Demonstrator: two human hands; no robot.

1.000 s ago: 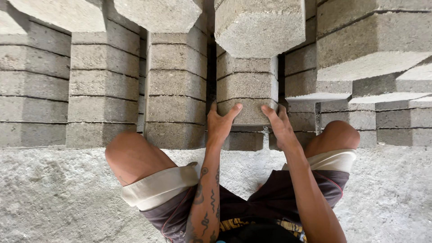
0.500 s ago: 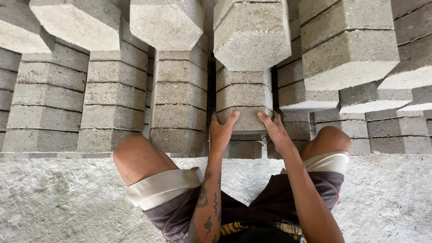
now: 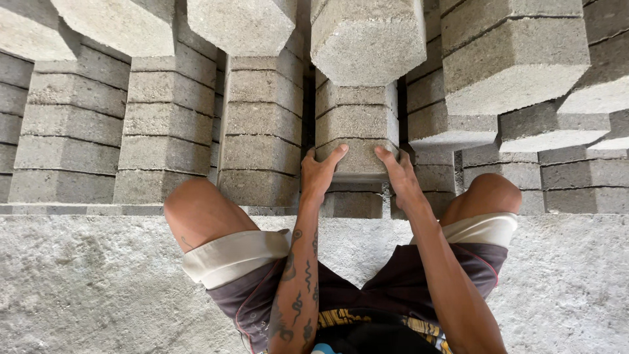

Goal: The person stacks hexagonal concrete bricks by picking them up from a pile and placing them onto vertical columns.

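Stacked grey pavers fill the view; left hand (image 3: 319, 172) and right hand (image 3: 400, 174), fingers spread, clasp one block (image 3: 357, 159), seemingly mid-lift; next needs a firm, level pull.

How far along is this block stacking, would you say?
Done: several tall stacks of grey blocks already stand in rows. In hand: the left hand and right hand grip a block low in the middle stack. Left: the stacks at right look lower and uneven, so probably more to go.

Rough concrete floor (image 3: 85, 288), stacked grey blocks (image 3: 72, 131)
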